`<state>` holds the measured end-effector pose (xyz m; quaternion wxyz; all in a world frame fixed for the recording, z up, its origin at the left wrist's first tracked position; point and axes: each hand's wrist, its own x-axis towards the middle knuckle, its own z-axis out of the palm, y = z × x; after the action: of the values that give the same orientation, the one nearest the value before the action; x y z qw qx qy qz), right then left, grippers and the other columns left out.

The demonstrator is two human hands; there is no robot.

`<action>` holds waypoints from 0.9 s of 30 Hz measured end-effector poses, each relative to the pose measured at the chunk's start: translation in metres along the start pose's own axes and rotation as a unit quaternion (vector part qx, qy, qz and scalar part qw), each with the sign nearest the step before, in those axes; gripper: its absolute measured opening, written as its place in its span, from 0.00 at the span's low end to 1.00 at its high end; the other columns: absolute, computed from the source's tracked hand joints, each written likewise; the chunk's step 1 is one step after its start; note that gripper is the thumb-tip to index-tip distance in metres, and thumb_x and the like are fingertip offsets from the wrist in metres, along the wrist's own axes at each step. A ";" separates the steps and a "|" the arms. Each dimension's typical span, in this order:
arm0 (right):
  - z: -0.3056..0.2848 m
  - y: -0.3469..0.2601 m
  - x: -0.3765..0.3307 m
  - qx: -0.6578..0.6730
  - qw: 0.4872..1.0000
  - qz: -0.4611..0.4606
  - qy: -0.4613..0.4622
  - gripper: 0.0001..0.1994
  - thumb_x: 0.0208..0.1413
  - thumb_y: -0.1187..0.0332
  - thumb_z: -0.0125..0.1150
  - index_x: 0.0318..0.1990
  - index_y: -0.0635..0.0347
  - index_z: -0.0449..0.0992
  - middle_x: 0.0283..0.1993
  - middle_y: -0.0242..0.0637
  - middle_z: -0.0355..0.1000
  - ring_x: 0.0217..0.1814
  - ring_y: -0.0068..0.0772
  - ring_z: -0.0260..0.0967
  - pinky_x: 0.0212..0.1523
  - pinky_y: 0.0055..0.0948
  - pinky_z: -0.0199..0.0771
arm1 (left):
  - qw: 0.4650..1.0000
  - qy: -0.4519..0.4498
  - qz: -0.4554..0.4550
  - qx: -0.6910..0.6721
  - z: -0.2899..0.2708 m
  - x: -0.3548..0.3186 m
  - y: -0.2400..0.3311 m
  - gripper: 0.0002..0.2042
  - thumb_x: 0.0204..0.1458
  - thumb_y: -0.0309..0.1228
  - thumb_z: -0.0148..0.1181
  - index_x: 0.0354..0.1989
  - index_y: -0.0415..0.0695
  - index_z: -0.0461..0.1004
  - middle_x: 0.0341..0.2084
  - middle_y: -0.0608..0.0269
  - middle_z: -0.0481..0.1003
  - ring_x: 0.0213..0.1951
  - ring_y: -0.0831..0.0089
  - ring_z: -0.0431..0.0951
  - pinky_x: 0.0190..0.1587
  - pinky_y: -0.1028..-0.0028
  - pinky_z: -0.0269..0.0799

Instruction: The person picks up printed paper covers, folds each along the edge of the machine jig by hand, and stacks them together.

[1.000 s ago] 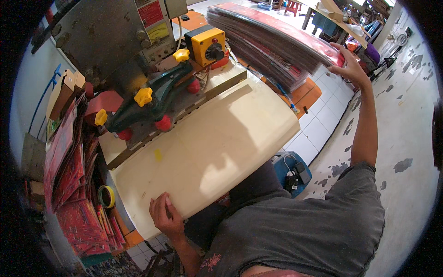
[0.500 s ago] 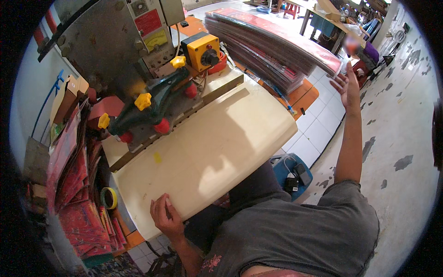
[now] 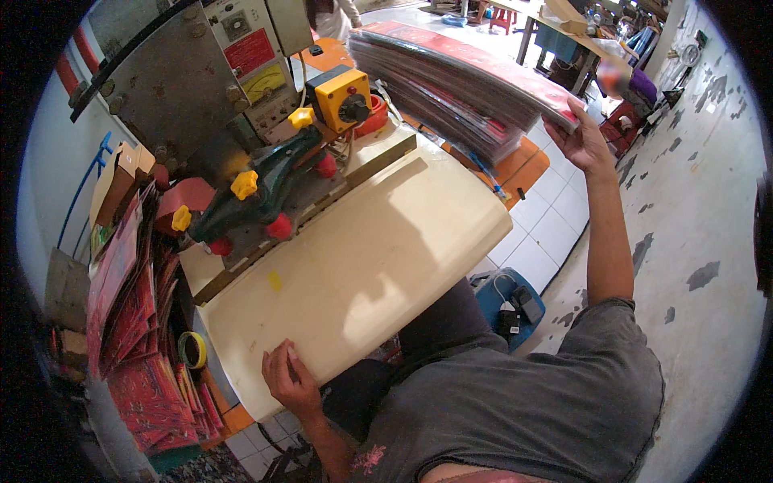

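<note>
My left hand point(image 3: 291, 386) rests at the near left edge of the cream-coloured work board point(image 3: 362, 258). Its fingers are loosely bent, the thumb stands apart, and nothing is in it. At the far right, my right hand point(image 3: 586, 145) is at the near corner of a tall stack of red, plastic-covered sheets point(image 3: 467, 50). One digit lies over the top edge and the other fingers are below it, closed round the corner. How many sheets are between them I cannot tell.
Behind the board stands a machine with a dark green clamp bracket point(image 3: 266, 189), yellow knobs and a yellow control box point(image 3: 342, 98). Red sheet scraps point(image 3: 149, 386) and a tape roll point(image 3: 192, 349) lie left. A blue stool point(image 3: 527, 322) holds adapters. People are in the background.
My right hand has moved left and in to the stack's corner and closed on it. The left hand stays put. A person has come into view at the top.
</note>
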<state>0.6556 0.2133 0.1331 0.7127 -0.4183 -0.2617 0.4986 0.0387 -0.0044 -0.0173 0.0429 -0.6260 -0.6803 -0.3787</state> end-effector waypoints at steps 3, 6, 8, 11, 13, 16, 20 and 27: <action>-0.005 -0.001 0.012 0.016 1.000 0.011 -0.023 0.20 0.64 0.61 0.68 0.58 0.60 0.71 0.54 0.45 0.76 0.54 0.42 0.79 0.57 0.41 0.87 | 1.000 -0.004 -0.004 -0.002 -0.001 0.000 0.001 0.12 0.63 0.27 0.55 0.49 0.41 0.82 0.46 0.54 0.83 0.55 0.49 0.78 0.68 0.51 0.66; -0.012 0.001 0.020 0.018 1.000 -0.014 -0.005 0.19 0.64 0.63 0.67 0.56 0.63 0.71 0.54 0.46 0.75 0.54 0.42 0.79 0.58 0.42 0.86 | 1.000 -0.008 -0.012 -0.010 -0.003 -0.001 0.002 0.12 0.63 0.27 0.55 0.49 0.41 0.82 0.46 0.54 0.83 0.55 0.49 0.78 0.69 0.51 0.65; -0.010 0.002 0.017 0.003 0.999 -0.036 -0.018 0.21 0.62 0.65 0.67 0.56 0.67 0.70 0.54 0.49 0.75 0.54 0.44 0.78 0.59 0.41 0.85 | 1.000 -0.011 -0.015 -0.013 -0.003 -0.001 0.000 0.11 0.63 0.27 0.55 0.50 0.41 0.82 0.46 0.54 0.83 0.55 0.49 0.78 0.69 0.51 0.65; -0.011 -0.001 0.012 0.043 0.998 -0.051 0.011 0.22 0.62 0.68 0.65 0.57 0.74 0.68 0.56 0.55 0.75 0.58 0.49 0.78 0.60 0.40 0.85 | 1.000 -0.017 -0.008 -0.024 -0.001 -0.001 -0.002 0.11 0.63 0.27 0.55 0.49 0.41 0.82 0.46 0.54 0.83 0.55 0.50 0.78 0.69 0.51 0.65; -0.024 -0.010 0.003 0.048 0.995 -0.078 0.028 0.23 0.61 0.68 0.65 0.58 0.74 0.68 0.56 0.56 0.74 0.58 0.51 0.77 0.59 0.41 0.86 | 0.999 0.002 0.015 -0.028 0.003 0.002 0.000 0.09 0.63 0.25 0.56 0.47 0.38 0.81 0.43 0.55 0.83 0.50 0.52 0.80 0.67 0.48 0.66; -0.021 -0.020 -0.028 0.065 0.991 -0.108 0.046 0.23 0.61 0.67 0.66 0.59 0.71 0.69 0.57 0.55 0.75 0.56 0.50 0.79 0.54 0.41 0.88 | 1.000 0.006 0.012 -0.009 -0.001 -0.002 -0.002 0.09 0.63 0.25 0.56 0.47 0.38 0.81 0.43 0.55 0.83 0.51 0.52 0.80 0.66 0.49 0.67; -0.031 -0.034 -0.067 0.102 0.979 -0.132 0.121 0.20 0.62 0.62 0.65 0.57 0.62 0.76 0.49 0.46 0.81 0.46 0.45 0.83 0.42 0.35 0.90 | 1.000 0.013 0.019 0.009 0.003 -0.001 0.000 0.09 0.64 0.26 0.55 0.46 0.38 0.81 0.43 0.55 0.83 0.51 0.51 0.79 0.66 0.49 0.67; -0.074 -0.026 -0.078 0.119 0.979 -0.138 0.092 0.34 0.61 0.39 0.62 0.62 0.58 0.72 0.56 0.49 0.76 0.55 0.48 0.78 0.49 0.42 0.86 | 1.000 0.013 0.002 0.002 0.002 0.000 0.003 0.11 0.64 0.29 0.55 0.48 0.39 0.81 0.45 0.53 0.82 0.52 0.50 0.79 0.67 0.50 0.67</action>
<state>0.6981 0.1118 0.1209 0.8406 -0.3340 -0.1889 0.3822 0.0420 -0.0030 -0.0173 0.0531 -0.6222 -0.6794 -0.3854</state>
